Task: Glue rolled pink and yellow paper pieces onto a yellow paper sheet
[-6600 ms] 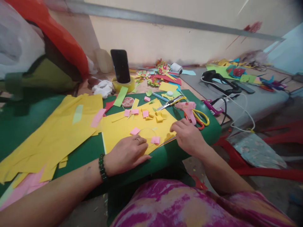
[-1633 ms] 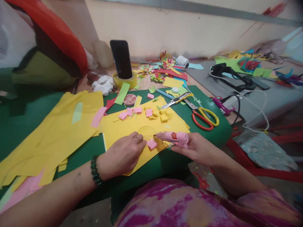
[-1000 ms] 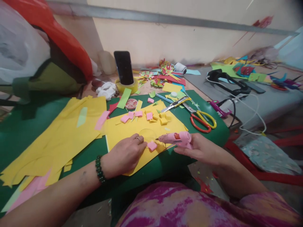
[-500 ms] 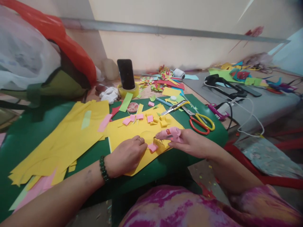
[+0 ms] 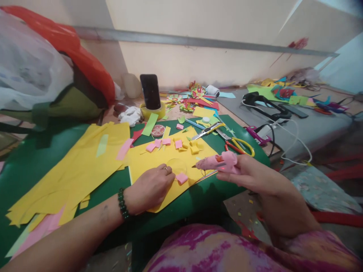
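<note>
My right hand [image 5: 258,175] grips a pink glue gun [image 5: 218,162], its dark nozzle pointing left over the yellow paper sheet [image 5: 147,160]. My left hand [image 5: 153,186] rests on that sheet with fingers curled closed; their tips are hidden, so I cannot tell what is in them. Just right of those fingers lies a folded pink paper piece [image 5: 182,178]. A faint circle outline shows on the sheet above it. Along the sheet's far side sit several small pink folded pieces [image 5: 166,141] and yellow folded pieces [image 5: 195,147].
A box cutter [image 5: 207,131] and scissors [image 5: 241,147] lie beyond the sheet. Large yellow sheets [image 5: 82,170] cover the left of the green surface [image 5: 241,128]. A phone [image 5: 150,91] stands against a tape roll [image 5: 153,110]. Bags [image 5: 51,75] fill the back left.
My right hand has drawn the glue gun back to the right, away from the pink piece and my left fingers. My left hand stays in place on the sheet.
</note>
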The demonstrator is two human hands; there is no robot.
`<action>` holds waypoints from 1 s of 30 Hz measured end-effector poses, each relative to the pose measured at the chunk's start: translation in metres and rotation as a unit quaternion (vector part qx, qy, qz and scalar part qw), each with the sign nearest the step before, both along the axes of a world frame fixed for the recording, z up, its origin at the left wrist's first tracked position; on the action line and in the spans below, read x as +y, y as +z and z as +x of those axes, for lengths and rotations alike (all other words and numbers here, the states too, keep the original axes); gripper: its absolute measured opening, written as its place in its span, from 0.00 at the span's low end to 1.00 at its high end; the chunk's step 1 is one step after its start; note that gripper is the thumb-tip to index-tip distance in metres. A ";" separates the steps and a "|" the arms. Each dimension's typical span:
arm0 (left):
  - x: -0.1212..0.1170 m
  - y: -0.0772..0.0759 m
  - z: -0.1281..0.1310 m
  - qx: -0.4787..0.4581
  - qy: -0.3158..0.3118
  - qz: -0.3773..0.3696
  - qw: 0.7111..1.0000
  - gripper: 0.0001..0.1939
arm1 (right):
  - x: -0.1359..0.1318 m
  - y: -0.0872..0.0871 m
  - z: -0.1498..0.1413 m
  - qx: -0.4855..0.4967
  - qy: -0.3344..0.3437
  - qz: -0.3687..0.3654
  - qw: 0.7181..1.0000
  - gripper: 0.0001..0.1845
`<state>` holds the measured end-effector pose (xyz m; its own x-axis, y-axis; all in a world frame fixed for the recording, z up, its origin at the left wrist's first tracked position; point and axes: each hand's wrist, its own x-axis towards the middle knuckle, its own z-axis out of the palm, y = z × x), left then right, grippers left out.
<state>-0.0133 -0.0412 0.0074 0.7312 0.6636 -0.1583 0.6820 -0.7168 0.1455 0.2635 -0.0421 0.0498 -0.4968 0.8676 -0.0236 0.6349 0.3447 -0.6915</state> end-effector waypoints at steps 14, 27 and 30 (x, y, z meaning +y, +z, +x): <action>-0.001 0.001 -0.001 -0.006 -0.010 0.034 0.999 0.11 | 0.055 -0.056 0.022 -0.124 -0.366 0.108 0.916 0.24; 0.000 0.001 0.000 0.013 0.005 0.011 1.000 0.12 | 0.016 -0.045 0.001 -0.075 -0.310 0.300 0.899 0.19; 0.000 0.000 0.000 0.003 0.002 0.012 1.000 0.12 | 0.019 -0.046 -0.022 -0.096 -0.181 0.263 0.943 0.14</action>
<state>-0.0136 -0.0410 0.0074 0.7271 0.6706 -0.1470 0.6862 -0.7169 0.1235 0.2416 -0.0227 0.0041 -0.1954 0.8964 0.3978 0.8730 0.3438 -0.3458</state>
